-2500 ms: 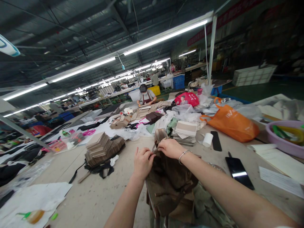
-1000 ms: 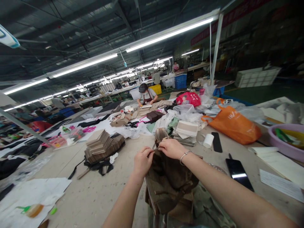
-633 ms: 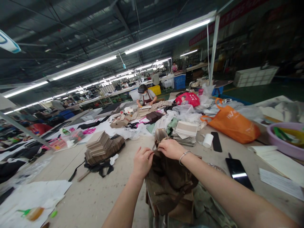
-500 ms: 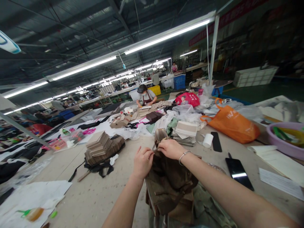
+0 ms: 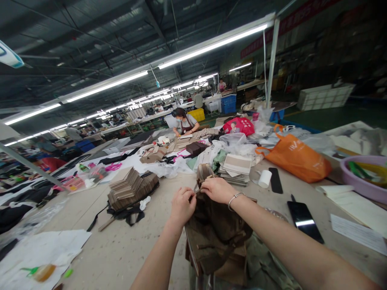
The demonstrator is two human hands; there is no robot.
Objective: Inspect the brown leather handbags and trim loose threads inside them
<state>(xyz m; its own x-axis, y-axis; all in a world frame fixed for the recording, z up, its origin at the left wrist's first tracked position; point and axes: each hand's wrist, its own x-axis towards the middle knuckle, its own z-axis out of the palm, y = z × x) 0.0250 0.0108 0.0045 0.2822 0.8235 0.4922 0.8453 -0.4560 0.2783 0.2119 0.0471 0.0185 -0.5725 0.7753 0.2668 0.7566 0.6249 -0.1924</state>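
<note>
A brown fabric bag [image 5: 223, 237] with straps lies at the near edge of the table, directly below my hands. My left hand [image 5: 183, 204] is closed, thumb and fingers pinching the bag's upper left edge. Close beside it, my right hand [image 5: 218, 189], with a bracelet at the wrist, is also closed on the top edge of the bag. Exactly what lies between the fingertips is too small to make out. A lighter brown flap [image 5: 204, 171] stands up just beyond the hands. Grey-green cloth [image 5: 266, 262] lies under the right forearm.
To the left stands a stack of brown fabric pieces [image 5: 130, 187]; another stack [image 5: 236, 167] is beyond my right hand. A phone [image 5: 305, 220], an orange bag [image 5: 296, 155] and a purple basin [image 5: 365, 177] are at right. A glue bottle [image 5: 44, 272] lies front left. A co-worker [image 5: 185, 122] works across the table.
My hands stay at the bag's top edge with almost no movement; the left hand has shifted very slightly right. Across the table, the co-worker's head has tilted up a little.
</note>
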